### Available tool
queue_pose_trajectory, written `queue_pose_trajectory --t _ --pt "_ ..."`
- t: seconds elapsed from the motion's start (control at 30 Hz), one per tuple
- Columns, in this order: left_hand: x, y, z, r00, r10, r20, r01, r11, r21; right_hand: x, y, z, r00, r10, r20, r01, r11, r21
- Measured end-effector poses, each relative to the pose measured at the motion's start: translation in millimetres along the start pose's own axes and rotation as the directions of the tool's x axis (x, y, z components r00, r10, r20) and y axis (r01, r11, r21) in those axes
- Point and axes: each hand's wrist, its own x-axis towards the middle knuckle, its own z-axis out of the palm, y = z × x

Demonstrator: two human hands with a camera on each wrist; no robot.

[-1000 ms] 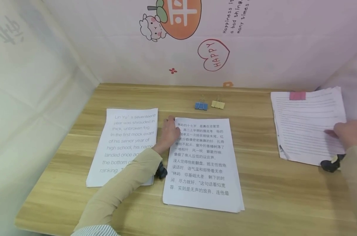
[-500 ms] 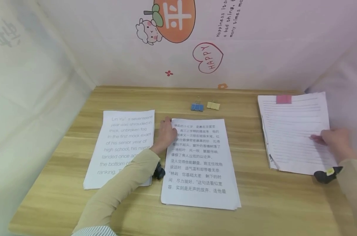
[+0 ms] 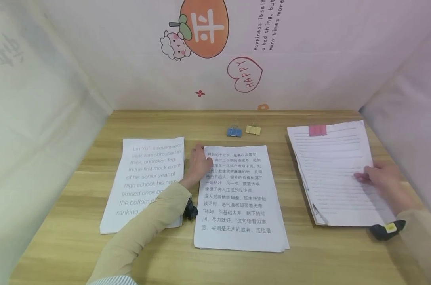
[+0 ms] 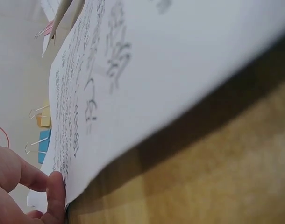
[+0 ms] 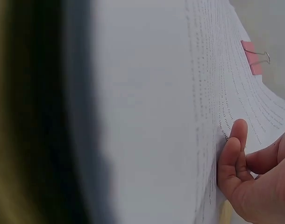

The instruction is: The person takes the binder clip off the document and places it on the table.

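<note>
In the head view, a middle stack of printed sheets (image 3: 240, 202) lies on the desk. My left hand (image 3: 200, 164) pinches its upper left corner, with the thumb over the print; in the left wrist view the fingers (image 4: 55, 191) meet the paper's edge. To the right, a thicker stack of lined, printed sheets (image 3: 333, 174) carries a pink binder clip (image 3: 317, 130) at its top edge. My right hand (image 3: 381, 178) grips this stack by its right edge. Part of that grip is hidden behind the paper in the right wrist view, where the pink clip (image 5: 251, 58) shows too.
Another printed stack (image 3: 149, 170) lies at the left, partly under my left sleeve (image 3: 144, 233). A blue binder clip (image 3: 234, 132) and a yellow binder clip (image 3: 253, 130) sit behind the middle stack. Fabric walls enclose the wooden desk (image 3: 165, 261) at the back and sides.
My right hand has brought the clipped stack leftward, away from the right wall and closer to the middle stack. My left hand stays at its corner; the head view has shifted slightly.
</note>
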Motion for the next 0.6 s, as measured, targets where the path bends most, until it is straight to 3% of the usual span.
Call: queue_pose_trajectory --t 0.1,0.23,0.43,0.5,0.6 --pt "-0.9 0.6 2.8 1.0 0.003 0.005 -0.003 1.0 -0.004 -6 -1 7 1.0 -0.004 0.003 0.003 0.999 0.04" --pt "-3.3 5.1 5.2 1.0 0.019 -0.003 -0.019 1.0 -0.025 -12 -4 15 1.0 -0.003 0.0 0.003 1.0 0.009" --pt "-12.3 26.5 8.4 0.996 0.074 -0.057 -0.079 0.994 -0.078 -20 -4 23 1.0 -0.016 0.011 0.016 0.999 0.038" --pt "-16.5 36.7 11.6 0.994 0.1 -0.039 -0.104 0.989 -0.103 -23 -4 24 1.0 -0.016 0.01 0.016 0.999 0.038" --pt "-21.5 50.9 20.3 0.99 0.133 0.042 -0.125 0.978 -0.168 -27 -4 26 1.0 -0.024 0.01 0.023 0.999 0.031"
